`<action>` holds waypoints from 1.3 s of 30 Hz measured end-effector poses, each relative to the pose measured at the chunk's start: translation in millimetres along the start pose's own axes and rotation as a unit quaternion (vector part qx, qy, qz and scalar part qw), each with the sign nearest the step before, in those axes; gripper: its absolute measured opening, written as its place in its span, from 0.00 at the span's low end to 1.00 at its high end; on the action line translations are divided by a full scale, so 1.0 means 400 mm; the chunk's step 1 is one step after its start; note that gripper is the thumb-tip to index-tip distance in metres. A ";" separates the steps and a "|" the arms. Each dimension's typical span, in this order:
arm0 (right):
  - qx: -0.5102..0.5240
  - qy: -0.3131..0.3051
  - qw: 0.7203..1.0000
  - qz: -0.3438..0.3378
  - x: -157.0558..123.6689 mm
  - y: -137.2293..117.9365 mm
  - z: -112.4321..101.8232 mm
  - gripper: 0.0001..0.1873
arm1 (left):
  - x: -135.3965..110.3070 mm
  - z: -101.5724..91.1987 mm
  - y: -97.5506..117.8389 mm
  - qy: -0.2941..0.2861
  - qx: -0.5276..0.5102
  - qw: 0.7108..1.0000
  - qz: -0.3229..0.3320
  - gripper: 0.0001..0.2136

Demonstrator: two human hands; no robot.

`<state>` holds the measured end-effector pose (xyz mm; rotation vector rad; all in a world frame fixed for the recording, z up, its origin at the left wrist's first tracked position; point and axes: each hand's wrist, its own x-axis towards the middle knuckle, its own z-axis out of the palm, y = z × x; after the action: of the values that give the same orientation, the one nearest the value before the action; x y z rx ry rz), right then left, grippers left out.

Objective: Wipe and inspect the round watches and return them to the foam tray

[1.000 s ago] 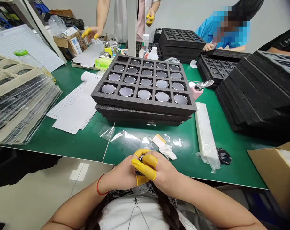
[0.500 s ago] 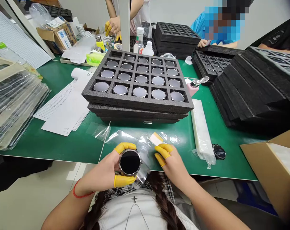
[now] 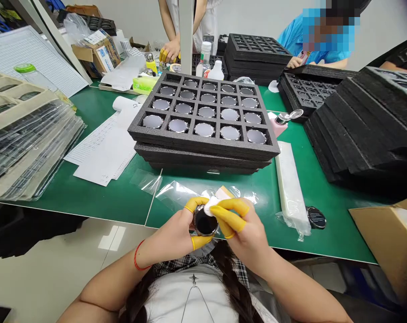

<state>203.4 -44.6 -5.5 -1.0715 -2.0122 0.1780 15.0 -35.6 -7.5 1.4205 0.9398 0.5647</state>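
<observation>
Between thumb and finger, my left hand (image 3: 176, 233) grips a round watch case (image 3: 205, 223) by its edge, its black face turned up towards me. Yellow finger cots cover several fingertips on both hands. My right hand (image 3: 245, 229) pinches a small white wipe or pad (image 3: 210, 205) against the upper edge of the watch face. Just beyond the hands, a small orange and white piece (image 3: 225, 192) lies on clear plastic film (image 3: 173, 193). Behind that, a black foam tray (image 3: 203, 146) on a stack holds rows of round watch cases.
Papers (image 3: 102, 148) and a stack of plastic trays (image 3: 28, 148) lie to the left. On the right are a pink pump bottle (image 3: 279, 125), a long white wrapped block (image 3: 291, 184), black foam stacks (image 3: 354, 130) and a cardboard box (image 3: 381, 237). Co-workers sit or stand across the table.
My right hand has come in to the watch with a white wipe or pad and touches its face. My left hand has tilted the watch slightly. The view has shifted a little.
</observation>
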 end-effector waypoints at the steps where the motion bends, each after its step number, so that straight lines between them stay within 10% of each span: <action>1: -0.013 -0.003 1.000 -0.017 0.010 -0.013 0.008 0.14 | -0.001 0.000 0.001 -0.002 0.001 1.000 0.000 0.25; 26: -0.053 -0.122 0.982 -0.137 0.019 -0.022 0.030 0.15 | 0.009 -0.033 -0.019 0.010 -0.021 1.000 0.013 0.25; 39: -0.076 -0.070 0.986 -0.129 -0.018 0.046 -0.028 0.11 | 0.006 -0.031 -0.016 0.030 -0.084 0.996 -0.011 0.25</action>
<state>225.2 -41.1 -11.1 -0.8995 -2.3006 -0.0372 4.9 -27.2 -12.9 1.2469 0.9328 0.6571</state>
